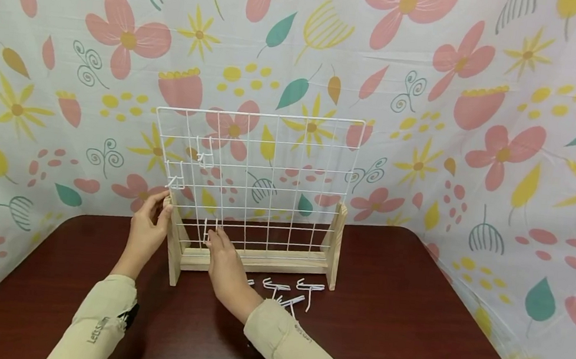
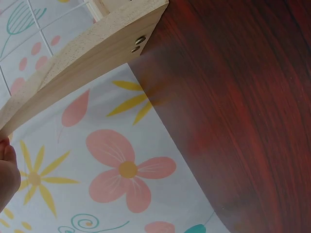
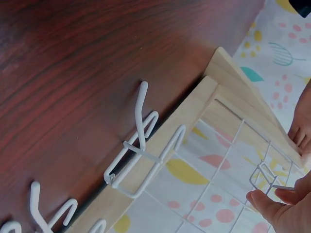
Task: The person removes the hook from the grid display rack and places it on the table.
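Note:
A white wire grid panel point(image 1: 273, 169) stands upright in a wooden stand point(image 1: 254, 261) on the table. My left hand point(image 1: 148, 232) grips the top of the stand's left upright, fingertips at its edge; the left wrist view shows only a bit of that hand point(image 2: 7, 174) against the wood. With my right hand point(image 1: 226, 270) I pinch a white wire hook point(image 3: 264, 177) against the lower left of the grid, its prong between thumb and fingers. Two more hooks hang higher on the grid's left side, one hook point(image 1: 175, 182) near the edge and another hook point(image 1: 205, 159) further in.
Several loose white hooks point(image 1: 310, 287) lie on the dark red-brown table point(image 1: 382, 332), in front of the stand and right of my right hand. A flower-patterned cloth point(image 1: 428, 71) hangs behind the table and along its sides.

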A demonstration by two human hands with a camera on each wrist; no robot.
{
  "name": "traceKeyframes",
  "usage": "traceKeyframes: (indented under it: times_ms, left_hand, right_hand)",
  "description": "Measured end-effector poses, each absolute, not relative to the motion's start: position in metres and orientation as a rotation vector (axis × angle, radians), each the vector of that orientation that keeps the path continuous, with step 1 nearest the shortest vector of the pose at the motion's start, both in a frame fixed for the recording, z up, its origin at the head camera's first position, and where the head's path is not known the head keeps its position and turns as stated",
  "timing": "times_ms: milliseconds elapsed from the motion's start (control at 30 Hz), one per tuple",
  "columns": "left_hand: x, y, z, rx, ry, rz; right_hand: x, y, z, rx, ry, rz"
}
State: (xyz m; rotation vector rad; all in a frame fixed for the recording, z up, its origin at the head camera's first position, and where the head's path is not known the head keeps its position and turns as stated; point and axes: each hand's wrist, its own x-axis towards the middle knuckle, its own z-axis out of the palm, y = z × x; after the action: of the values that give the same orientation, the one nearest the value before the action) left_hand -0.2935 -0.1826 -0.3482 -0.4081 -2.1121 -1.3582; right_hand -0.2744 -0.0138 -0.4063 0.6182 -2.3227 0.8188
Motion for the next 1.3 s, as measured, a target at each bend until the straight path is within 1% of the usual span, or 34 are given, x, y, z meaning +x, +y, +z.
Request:
traceKeyframes:
  times_ms: [267, 533, 1033, 1300]
  left_hand:
    - [-0.294, -0.183, -0.348, -0.401, -2.104, -1.353]
    - [-0.294, -0.183, -0.348, -0.405, -2.097, -1.336]
    - [-0.292, -0.184, -0.349, -0.382, -2.12, -1.353]
    - [-0.301, -0.187, -0.355, -0.419, -2.093, -1.34]
  right_hand:
    - [-0.267, -0.005, -0.399, 0.664, -2.259, 0.832]
    - [-0.264, 0.008, -0.398, 0.722, -2.24, 0.815]
    - [-0.255, 0.032, -0.395, 0.743, -2.225, 0.865]
    - [-0.25, 0.046, -0.392, 0.755, -2.169, 0.804]
